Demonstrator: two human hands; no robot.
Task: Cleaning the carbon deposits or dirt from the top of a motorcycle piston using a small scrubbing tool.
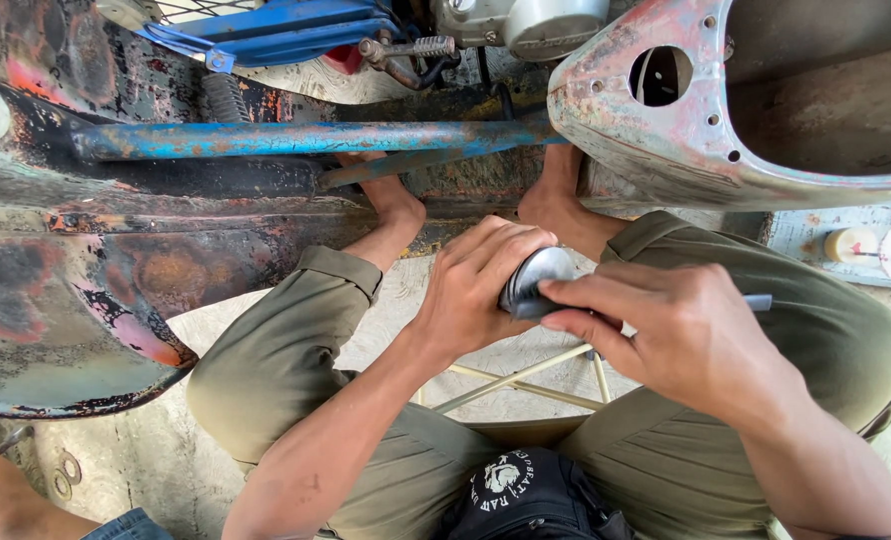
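My left hand wraps around a small round grey metal part held above my knees. My right hand presses on the same part from the right with thumb and fingers, and a thin grey tool tip sticks out past it. I sit on a low stool, in olive trousers, with both bare feet tucked under a scooter frame.
A rusty old scooter body with worn paint fills the left and top, with a blue bar across it. A faded pink-grey scooter panel hangs at upper right. A black waist bag lies on my lap. Another person's knee shows at bottom left.
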